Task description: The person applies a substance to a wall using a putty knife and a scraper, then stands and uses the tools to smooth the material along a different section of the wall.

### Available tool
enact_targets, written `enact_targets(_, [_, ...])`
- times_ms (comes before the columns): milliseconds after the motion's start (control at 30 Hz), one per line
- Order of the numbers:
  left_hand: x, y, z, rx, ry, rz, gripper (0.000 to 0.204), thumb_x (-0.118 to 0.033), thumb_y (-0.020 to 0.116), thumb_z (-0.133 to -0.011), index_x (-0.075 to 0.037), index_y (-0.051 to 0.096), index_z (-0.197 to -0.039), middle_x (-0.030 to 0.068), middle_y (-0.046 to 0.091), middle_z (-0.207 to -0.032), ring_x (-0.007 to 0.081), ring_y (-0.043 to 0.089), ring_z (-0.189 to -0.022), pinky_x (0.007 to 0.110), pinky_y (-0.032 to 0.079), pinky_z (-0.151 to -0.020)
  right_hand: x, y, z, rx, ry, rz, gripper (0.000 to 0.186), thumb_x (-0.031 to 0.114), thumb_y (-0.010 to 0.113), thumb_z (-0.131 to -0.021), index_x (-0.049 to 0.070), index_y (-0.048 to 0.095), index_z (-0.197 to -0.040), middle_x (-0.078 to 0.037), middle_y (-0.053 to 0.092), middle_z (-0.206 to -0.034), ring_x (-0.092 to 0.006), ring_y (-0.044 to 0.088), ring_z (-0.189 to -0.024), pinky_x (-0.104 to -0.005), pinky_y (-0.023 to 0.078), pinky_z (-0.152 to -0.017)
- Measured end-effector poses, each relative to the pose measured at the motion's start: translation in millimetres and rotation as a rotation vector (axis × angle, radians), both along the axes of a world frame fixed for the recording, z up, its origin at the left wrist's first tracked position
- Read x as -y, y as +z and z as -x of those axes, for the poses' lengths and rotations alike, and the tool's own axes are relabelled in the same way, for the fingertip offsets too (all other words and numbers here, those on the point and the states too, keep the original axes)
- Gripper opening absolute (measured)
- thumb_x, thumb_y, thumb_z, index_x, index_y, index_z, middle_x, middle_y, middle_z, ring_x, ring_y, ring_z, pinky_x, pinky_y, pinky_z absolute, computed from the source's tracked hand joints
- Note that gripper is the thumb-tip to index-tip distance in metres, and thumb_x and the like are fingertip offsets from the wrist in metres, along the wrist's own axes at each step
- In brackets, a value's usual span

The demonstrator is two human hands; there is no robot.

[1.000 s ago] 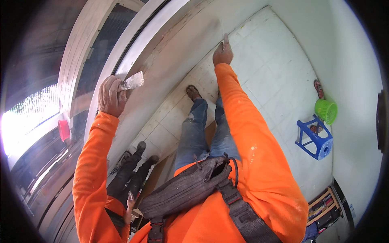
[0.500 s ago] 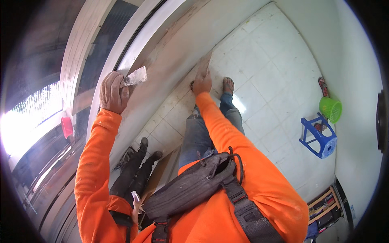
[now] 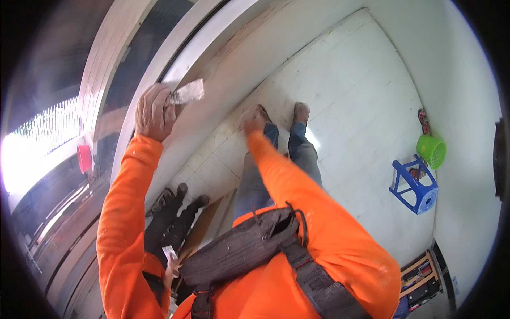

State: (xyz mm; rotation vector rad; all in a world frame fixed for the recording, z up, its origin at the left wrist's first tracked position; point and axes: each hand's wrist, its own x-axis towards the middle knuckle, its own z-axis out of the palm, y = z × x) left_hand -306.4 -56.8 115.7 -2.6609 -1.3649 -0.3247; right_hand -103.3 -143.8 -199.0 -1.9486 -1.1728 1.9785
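My left hand (image 3: 154, 112) is raised beside the window frame, its fingers closed around a putty knife. The putty knife blade (image 3: 188, 92) is wide, flat and smeared with whitish paste, and points to the right, over the wall. My right hand (image 3: 255, 121) is low by the wall (image 3: 234, 69), near my feet, and smeared by motion. Its fingers look curled, but what they hold cannot be made out. Brownish stains mark the pale wall below the frame.
A person in dark trousers (image 3: 172, 226) stands close on my left, a small pale object (image 3: 170, 252) in one hand. On the right are a blue stool (image 3: 417, 186), a green basket (image 3: 431, 151) and sandals (image 3: 423, 121). A wooden rack (image 3: 419, 276) stands lower right.
My right hand has moved a little left and down along the wall; the flat brownish blade seen in it before no longer shows. My left hand, still gripping the putty knife, has shifted slightly right and up.
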Motion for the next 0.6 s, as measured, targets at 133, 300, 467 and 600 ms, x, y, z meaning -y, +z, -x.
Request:
enact_targets(133, [-33,-32,-56,0.218,-0.072,-0.059,0.041,-0.011,0.066,-0.080,-0.003,0.056,-0.119,0.0170,0.059,-0.121,0.0366,0.058,-0.112,0.045,0.047,-0.097,-88,-136,-187,0.433,0.436,-0.603,0.030,0.025,0.074,-0.081,0.000,0.065,-0.096,-0.013,0.070,-0.098,-0.0278,0.068,-0.085,-0.0394,0.056,-0.071])
enact_targets(300, [0,-16,-10,0.082,0.000,0.014,0.043,-0.011,0.066,-0.080,-0.005,0.054,-0.121,0.0146,0.058,-0.123,0.0348,0.057,-0.115,0.044,0.048,-0.095,-178,-38,-111,-0.450,-0.883,0.136,0.012,0.014,0.051,-0.087,0.006,0.060,-0.090,-0.010,0.063,-0.085,-0.0258,0.065,-0.072,-0.0382,0.059,-0.065])
enact_targets(467, [-8,-12,-8,0.096,-0.014,-0.010,0.043,-0.012,0.066,-0.081,-0.005,0.054,-0.121,0.0143,0.058,-0.122,0.0345,0.057,-0.114,0.043,0.049,-0.093,-206,90,-171,-0.504,-0.768,-0.374,0.021,0.015,0.053,-0.088,0.002,0.061,-0.103,-0.013,0.066,-0.100,-0.0270,0.066,-0.089,-0.0403,0.057,-0.076])
enact_targets(600, [-26,-6,-14,0.107,-0.025,-0.113,0.042,-0.013,0.068,-0.080,-0.005,0.055,-0.119,0.0142,0.058,-0.121,0.0351,0.058,-0.111,0.044,0.050,-0.090,-178,215,-245,-0.843,-1.084,-0.488,0.032,0.019,0.054,-0.091,0.002,0.059,-0.117,-0.013,0.065,-0.114,-0.0260,0.064,-0.103,-0.0422,0.055,-0.085])
